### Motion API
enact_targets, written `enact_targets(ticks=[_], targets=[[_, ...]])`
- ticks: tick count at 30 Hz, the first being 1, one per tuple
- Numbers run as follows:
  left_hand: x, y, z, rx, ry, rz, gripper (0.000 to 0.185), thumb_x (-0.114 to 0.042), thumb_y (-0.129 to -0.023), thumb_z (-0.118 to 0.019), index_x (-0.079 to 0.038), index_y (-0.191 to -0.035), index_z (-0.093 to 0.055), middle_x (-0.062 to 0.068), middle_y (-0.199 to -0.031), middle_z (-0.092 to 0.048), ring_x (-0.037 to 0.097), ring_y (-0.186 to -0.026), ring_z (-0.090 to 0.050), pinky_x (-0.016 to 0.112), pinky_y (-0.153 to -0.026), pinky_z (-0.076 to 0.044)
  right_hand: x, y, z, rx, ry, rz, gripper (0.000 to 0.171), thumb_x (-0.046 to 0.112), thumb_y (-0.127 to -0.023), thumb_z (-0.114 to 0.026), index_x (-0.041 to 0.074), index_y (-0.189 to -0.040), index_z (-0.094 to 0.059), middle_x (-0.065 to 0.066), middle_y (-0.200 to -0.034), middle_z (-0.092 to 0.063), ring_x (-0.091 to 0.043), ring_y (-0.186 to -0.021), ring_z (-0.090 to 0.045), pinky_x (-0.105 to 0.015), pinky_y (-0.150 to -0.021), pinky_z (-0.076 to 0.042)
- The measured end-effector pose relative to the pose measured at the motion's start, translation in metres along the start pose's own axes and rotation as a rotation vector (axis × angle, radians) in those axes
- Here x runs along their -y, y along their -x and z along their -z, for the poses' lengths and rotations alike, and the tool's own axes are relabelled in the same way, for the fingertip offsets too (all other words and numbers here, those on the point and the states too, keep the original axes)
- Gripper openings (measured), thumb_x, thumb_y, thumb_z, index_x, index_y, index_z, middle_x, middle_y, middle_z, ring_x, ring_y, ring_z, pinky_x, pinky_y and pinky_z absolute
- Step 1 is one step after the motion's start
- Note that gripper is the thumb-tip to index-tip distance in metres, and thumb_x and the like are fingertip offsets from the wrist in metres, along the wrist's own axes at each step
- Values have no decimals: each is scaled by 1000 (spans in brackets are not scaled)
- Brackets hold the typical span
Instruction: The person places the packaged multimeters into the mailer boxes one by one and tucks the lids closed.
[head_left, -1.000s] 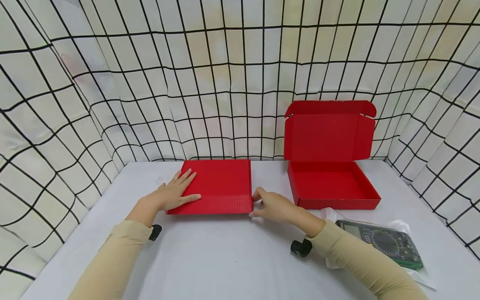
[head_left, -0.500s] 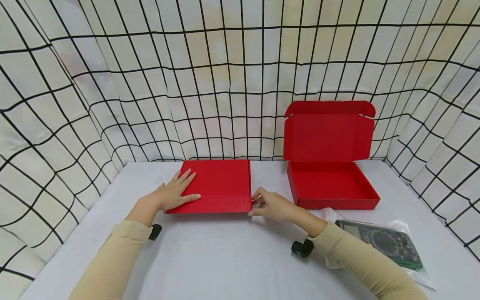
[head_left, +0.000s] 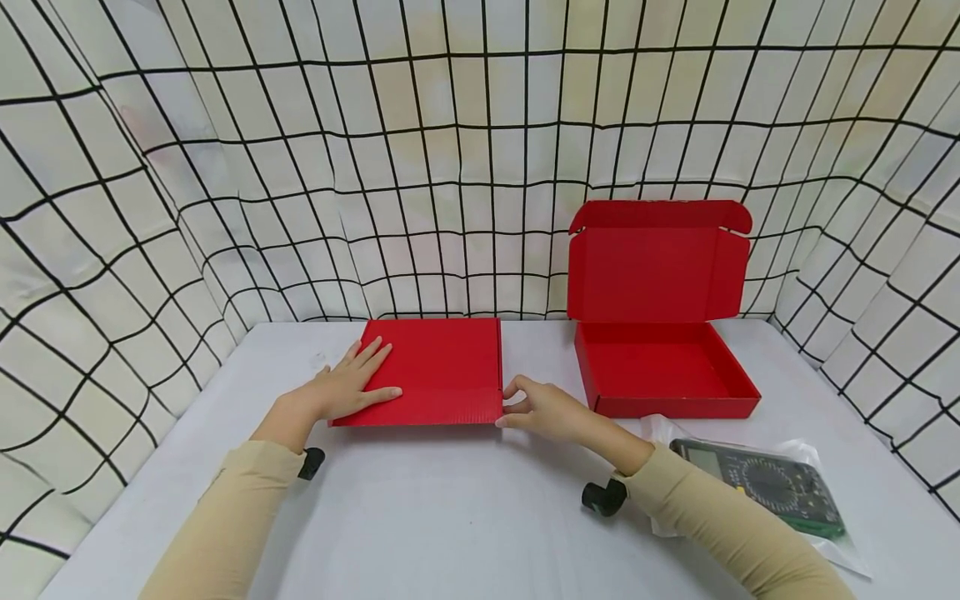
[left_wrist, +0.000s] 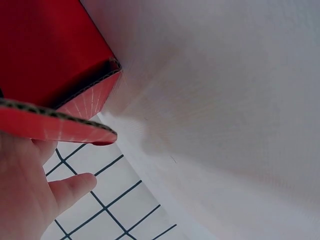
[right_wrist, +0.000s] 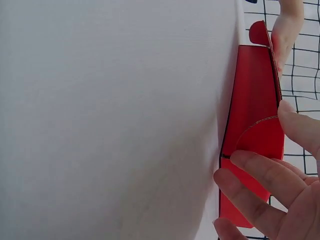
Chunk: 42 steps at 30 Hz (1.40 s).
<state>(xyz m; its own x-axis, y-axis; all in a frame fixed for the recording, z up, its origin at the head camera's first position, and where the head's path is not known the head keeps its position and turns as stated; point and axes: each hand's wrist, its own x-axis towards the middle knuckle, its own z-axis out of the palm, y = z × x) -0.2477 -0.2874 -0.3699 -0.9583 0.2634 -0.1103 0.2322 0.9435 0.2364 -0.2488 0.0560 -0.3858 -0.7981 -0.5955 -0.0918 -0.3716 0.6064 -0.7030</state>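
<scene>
Pressing flat on the lid of the closed red box (head_left: 431, 371), the left hand (head_left: 341, 390) is steadying it mid-bench while the right hand (head_left: 542, 410) is pinching its front corner flap; judging by that, closing is nearly done, with tucking remaining.

A red cardboard box (left_wrist: 47, 60) fills the upper left, its corrugated edge showing along a corner flap. Below it, the left hand (left_wrist: 27, 197) rests against the box's underside edge, thumb extended. White table surface (left_wrist: 225, 100) spreads right; black-gridded backdrop (left_wrist: 115, 200) lies beneath.
</scene>
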Motion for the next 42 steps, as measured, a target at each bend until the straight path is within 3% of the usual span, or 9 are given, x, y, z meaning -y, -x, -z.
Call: enact_targets(ticks=[15, 21, 26, 31, 34, 38, 42], targets=[[-2, 3, 2, -5, 0, -6, 94, -70, -82, -45, -13, -150, -13, 12, -154, -5, 42, -136, -2, 71, -96, -13, 8, -1, 0, -62, 154, -3, 42, 39, -80, -72, 16, -110, -54, 2, -102, -69, -19, -96, -62, -29, -68, -46], [-1, 3, 1, -4, 16, -10, 96, -71, -81, -45, -13, -150, -12, 13, -154, -4, 42, -136, -1, 72, -96, -12, 10, 3, -3, -212, 318, 103, 32, 31, -84, -69, 15, -107, -55, 4, -99, -70, -12, -72, -64, -24, -56, -44], [-2, 1, 1, 1, 23, -6, 96, -72, -80, -45, -15, -150, -11, 10, -155, -3, 40, -137, 1, 71, -97, -13, 10, 0, -1, -290, 369, 129, 41, 36, -85, -66, 16, -118, -52, 6, -100, -68, -7, -70, -61, -21, -60, -45], [-5, -1, 2, 3, 53, -20, 95, -71, -81, -45, -15, -150, -10, 9, -155, -2, 40, -138, 2, 71, -97, -12, 13, -7, 0, -288, 339, 70, 56, 44, -85, -64, 20, -132, -45, 3, -119, -55, -7, -79, -58, -23, -63, -47], [-6, -5, 2, 2, 61, -21, 95, -71, -81, -45, -16, -151, -10, 8, -155, -1, 38, -138, 4, 70, -97, -13, 16, -13, -1, -277, 355, 72, 64, 46, -85, -62, 19, -139, -39, 0, -131, -44, -13, -98, -56, -28, -71, -51], [-8, -10, 0, 2, 60, -20, 95, -71, -81, -45, -16, -151, -9, 7, -155, 0, 37, -138, 5, 71, -97, -13, 19, -23, -5, -251, 418, 73, 73, 50, -84, -61, 18, -144, -33, -4, -143, -33, -22, -123, -41, -38, -87, -48], [-11, -18, -2, 10, 60, -24, 96, -72, -80, -45, -17, -151, -9, 7, -155, 1, 37, -138, 6, 71, -97, -12, 20, -35, -7, -227, 472, 43, 77, 53, -85, -58, 18, -147, -28, -4, -150, -23, -28, -133, -27, -45, -96, -40]])
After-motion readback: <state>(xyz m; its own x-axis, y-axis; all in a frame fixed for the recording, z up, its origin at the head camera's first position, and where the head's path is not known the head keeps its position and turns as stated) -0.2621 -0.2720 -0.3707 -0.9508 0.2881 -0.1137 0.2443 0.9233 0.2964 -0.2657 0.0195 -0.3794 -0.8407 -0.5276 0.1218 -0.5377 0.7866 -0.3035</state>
